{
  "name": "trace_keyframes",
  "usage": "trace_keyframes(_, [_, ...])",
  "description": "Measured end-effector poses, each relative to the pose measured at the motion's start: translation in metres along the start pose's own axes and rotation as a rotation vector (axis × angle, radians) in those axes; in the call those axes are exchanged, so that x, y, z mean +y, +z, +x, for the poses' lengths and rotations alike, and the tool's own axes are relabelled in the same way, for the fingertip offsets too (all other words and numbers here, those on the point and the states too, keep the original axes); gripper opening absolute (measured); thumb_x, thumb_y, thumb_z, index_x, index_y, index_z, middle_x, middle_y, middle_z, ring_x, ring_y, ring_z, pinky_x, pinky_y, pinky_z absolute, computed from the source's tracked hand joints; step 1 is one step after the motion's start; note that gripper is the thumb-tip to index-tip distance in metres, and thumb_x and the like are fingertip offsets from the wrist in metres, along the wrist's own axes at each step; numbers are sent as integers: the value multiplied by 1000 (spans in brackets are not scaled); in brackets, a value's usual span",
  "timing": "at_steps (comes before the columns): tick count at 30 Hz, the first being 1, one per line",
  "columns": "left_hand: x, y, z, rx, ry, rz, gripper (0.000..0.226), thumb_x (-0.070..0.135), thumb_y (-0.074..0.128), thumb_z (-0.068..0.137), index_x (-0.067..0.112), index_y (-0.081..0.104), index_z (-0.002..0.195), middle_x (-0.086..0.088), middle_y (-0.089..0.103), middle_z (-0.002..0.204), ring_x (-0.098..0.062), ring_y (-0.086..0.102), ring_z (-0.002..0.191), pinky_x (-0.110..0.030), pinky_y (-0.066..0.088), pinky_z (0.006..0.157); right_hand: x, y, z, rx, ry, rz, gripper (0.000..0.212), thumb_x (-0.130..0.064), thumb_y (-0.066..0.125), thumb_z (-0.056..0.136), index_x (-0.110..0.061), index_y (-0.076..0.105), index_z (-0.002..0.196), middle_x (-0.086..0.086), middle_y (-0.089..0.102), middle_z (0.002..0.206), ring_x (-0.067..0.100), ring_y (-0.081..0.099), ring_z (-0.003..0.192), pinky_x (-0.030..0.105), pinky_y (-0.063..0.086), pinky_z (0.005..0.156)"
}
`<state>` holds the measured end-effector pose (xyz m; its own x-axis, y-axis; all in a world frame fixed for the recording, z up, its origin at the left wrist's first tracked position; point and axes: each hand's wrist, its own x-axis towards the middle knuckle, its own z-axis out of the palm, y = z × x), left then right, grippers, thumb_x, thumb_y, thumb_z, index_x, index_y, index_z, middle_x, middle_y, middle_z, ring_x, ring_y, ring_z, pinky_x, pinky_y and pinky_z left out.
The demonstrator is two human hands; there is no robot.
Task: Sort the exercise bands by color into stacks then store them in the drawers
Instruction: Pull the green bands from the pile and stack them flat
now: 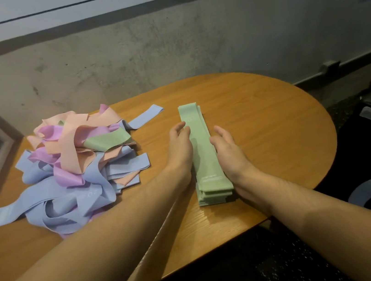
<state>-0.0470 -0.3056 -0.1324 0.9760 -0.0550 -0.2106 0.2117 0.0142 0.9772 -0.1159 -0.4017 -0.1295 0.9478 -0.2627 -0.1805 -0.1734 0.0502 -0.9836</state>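
The green band stack (205, 151) lies on the desk (274, 131) with its long axis pointing away from the person, flanked by the left hand (180, 146) and right hand (229, 150), both flat-fingered against its long edges, with the unsorted pile (75, 166) nearer the left.

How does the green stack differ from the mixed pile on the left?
The green stack is one colour; the mixed pile holds blue, pink, peach and some green bands. The stack lies flat and squared; the pile is tangled and heaped. The left hand and right hand flank the stack; nothing touches the pile. Both sit on the wooden table.
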Motion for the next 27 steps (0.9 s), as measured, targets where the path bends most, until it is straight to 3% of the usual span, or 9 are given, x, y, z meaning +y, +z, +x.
trace_keyframes(4, [-5,0,-18,-29,27,-14,29,29,42,106,27,48,135,-1,60,122,-14,61,106,-29,51,78,-4,5,-4,-65,-26,7,47,-34,43,105,-37,31,149,-12,61,120,12,62,107,37,53,94])
trace_keyframes(7, [-1,2,-25,-39,38,-15,29,29,41,107,26,45,136,2,58,116,-11,60,100,-26,48,71,-5,5,-1,-89,-25,-65,50,-40,45,104,-34,31,152,-11,58,125,15,61,114,44,50,102])
trace_keyframes(9, [3,-3,-27,-39,61,13,29,30,42,107,25,45,135,2,59,117,-10,60,100,-25,49,73,-10,3,-1,-89,-54,-141,50,-40,46,104,-33,32,151,-13,54,122,13,60,114,44,50,103])
trace_keyframes(11, [5,-14,-27,-53,99,58,28,29,45,106,24,49,133,0,60,123,-12,61,107,-29,53,83,-17,1,-2,-89,-141,-189,47,-33,50,104,-30,37,149,-13,51,127,4,57,111,35,51,100])
trace_keyframes(14, [6,-40,-28,-85,187,130,15,22,51,103,24,63,111,1,66,117,-15,62,110,-33,54,92,-28,4,-4,-57,-285,-275,34,-17,53,102,-25,53,135,-13,55,128,1,55,110,23,49,91])
trace_keyframes(18, [5,-86,-36,-71,361,227,18,12,53,100,26,64,99,3,71,96,-7,65,91,-30,50,79,-33,20,-2,-46,-429,-300,25,-5,56,95,-28,63,101,-6,67,109,9,62,104,24,51,90])
trace_keyframes(20, [4,-112,-40,-54,477,342,20,14,53,99,31,62,102,9,69,91,-7,65,91,-28,51,79,-34,32,-1,-95,-454,-320,26,-4,57,94,-30,63,96,-6,68,104,9,63,100,16,48,82])
trace_keyframes(23, [7,-149,-46,-9,661,542,21,20,54,94,39,61,100,13,69,94,-11,65,94,-31,52,82,-34,51,0,-181,-497,-379,25,-7,59,93,-31,63,96,-9,68,101,8,63,97,16,48,79])
trace_keyframes(27, [16,-193,-41,33,942,859,23,19,59,87,16,67,108,9,65,107,-6,58,103,-34,47,93,-34,77,3,-278,-527,-447,25,-10,60,94,-34,63,96,-11,67,101,5,62,96,19,50,80])
